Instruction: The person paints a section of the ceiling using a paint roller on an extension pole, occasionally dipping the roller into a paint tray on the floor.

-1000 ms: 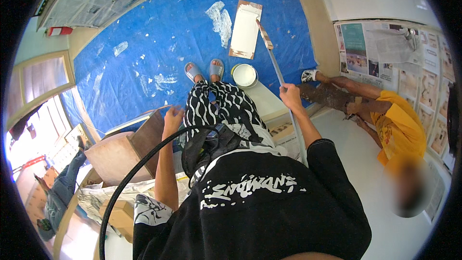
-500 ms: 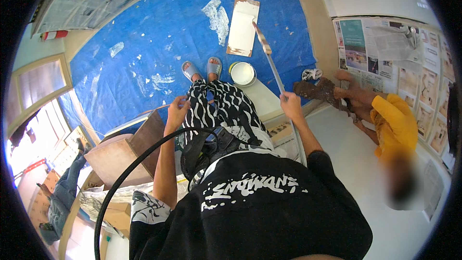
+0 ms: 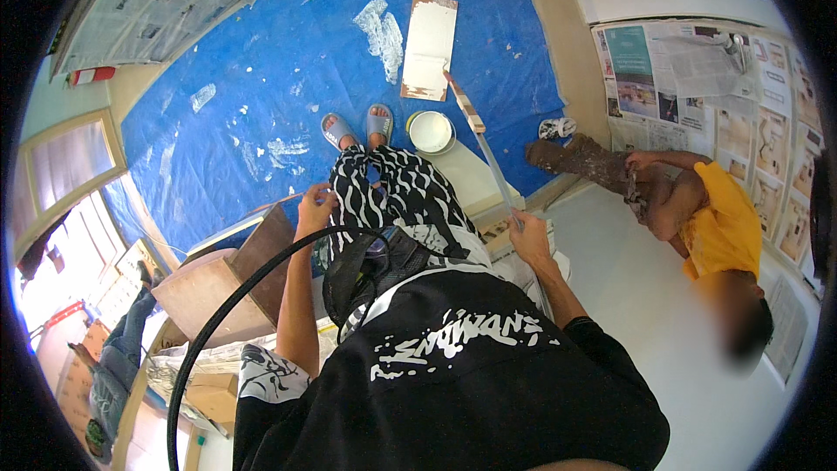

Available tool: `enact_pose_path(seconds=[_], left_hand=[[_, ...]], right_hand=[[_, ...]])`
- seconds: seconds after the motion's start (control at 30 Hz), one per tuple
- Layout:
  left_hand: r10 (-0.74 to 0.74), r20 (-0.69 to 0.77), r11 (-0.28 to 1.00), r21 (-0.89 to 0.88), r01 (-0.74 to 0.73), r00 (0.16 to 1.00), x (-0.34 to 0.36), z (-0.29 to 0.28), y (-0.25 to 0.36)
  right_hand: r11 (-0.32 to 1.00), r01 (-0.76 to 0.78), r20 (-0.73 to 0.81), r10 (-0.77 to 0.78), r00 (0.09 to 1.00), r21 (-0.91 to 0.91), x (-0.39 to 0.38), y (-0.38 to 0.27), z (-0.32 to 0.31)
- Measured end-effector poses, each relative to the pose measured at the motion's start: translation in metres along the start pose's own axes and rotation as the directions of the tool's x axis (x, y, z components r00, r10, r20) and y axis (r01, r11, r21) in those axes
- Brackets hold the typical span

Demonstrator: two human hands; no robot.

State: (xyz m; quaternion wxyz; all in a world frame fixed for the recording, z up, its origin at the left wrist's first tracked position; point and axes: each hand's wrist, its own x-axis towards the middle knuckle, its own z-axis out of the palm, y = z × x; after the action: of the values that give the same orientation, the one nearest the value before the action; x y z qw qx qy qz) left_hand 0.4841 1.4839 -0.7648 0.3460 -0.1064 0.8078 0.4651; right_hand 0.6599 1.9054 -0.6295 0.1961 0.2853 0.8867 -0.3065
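Note:
My right hand [image 3: 529, 235] grips a long grey pole [image 3: 501, 183]. The wooden-looking head [image 3: 466, 109] at its far end reaches the lower edge of a white-coated board [image 3: 429, 30] with brown margins, lying on blue sheeting [image 3: 244, 78]. My left hand [image 3: 316, 205] hangs beside my left thigh, fingers loosely bent and apart, with nothing visible in them. Just beyond my knees, to the right of my sandalled feet [image 3: 357, 128], a round bucket [image 3: 431, 133] holds white paint, beside a pale step or panel [image 3: 471, 176].
A person in yellow [image 3: 719, 218] is low down on the right, by a newspaper-covered wall [image 3: 680, 78]. A wooden box [image 3: 227, 288] is at my left. Another person [image 3: 118, 358] is at the far left. A red extinguisher [image 3: 90, 76] stands near the upper-left wall.
My right hand has moved down toward me, drawing the pole back, so its head sits lower on the board. The person in yellow has shifted their arms. My left hand has stayed by my thigh.

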Motion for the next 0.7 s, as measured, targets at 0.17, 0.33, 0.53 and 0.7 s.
enact_pose_path(seconds=[0.17, 0.33, 0.53, 0.7], left_hand=[[-0.191, 0.052, 0.978, -0.075, 0.195, 0.98, -0.016, 0.007, -0.002], [-0.158, 0.049, 0.968, -0.192, 0.165, 0.986, -0.025, 0.006, -0.014], [-0.158, 0.053, 0.967, -0.194, 0.166, 0.986, -0.029, 0.003, -0.025], [-0.152, 0.034, 0.981, -0.119, 0.155, 0.988, -0.021, 0.003, -0.035]], right_hand=[[0.992, 0.104, -0.01, -0.105, 0.994, -0.076, 0.043, -0.01, -0.003], [0.994, 0.088, -0.115, -0.095, 0.989, -0.06, 0.099, 0.005, 0.025], [0.977, -0.019, 0.1, 0.041, 0.994, -0.211, 0.041, 0.008, 0.027], [0.999, 0.029, 0.008, -0.029, 1.0, -0.029, -0.003, -0.006, -0.003]])
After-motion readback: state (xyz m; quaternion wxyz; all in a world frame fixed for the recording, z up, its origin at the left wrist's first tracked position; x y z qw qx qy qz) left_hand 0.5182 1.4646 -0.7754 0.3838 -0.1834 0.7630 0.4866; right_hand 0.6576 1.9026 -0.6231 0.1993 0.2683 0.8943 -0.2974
